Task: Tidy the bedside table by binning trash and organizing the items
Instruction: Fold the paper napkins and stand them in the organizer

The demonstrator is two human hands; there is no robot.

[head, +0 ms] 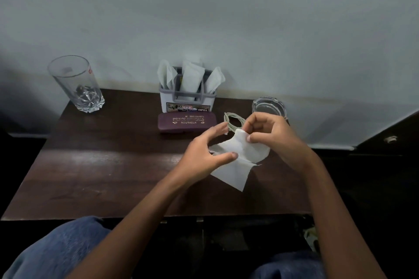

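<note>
- Dark brown wooden tabletop (102,165) stands against a pale wall (226,29); the person's knees in blue jeans (56,251) show below its near edge
- Tissue (238,165), white and creased, is held up over the right part of the tabletop, in front of the person, with its lower corner hanging towards the wood
- Right grip (269,133): fingers curled, thumb and fingertips clamped on the upper edge of the tissue
- Left grip (204,154): thumb lies across the left part of the tissue, fingers arched and spread above it; whether they close on the tissue from behind cannot be told
- Tall clear glass (77,84) stands upright at the far left corner
- Napkin holder (187,99), white with a grey frame, stands at the far edge, centre, with folded white napkins upright in it
- Maroon spectacle case (187,121) with gold lettering lies flat, just in front of the holder
- Coiled pale cord (233,120) lies to the right of the case, partly hidden behind the hands
- Clear glass ashtray (269,106) sits beyond the right grip, near the wall
</note>
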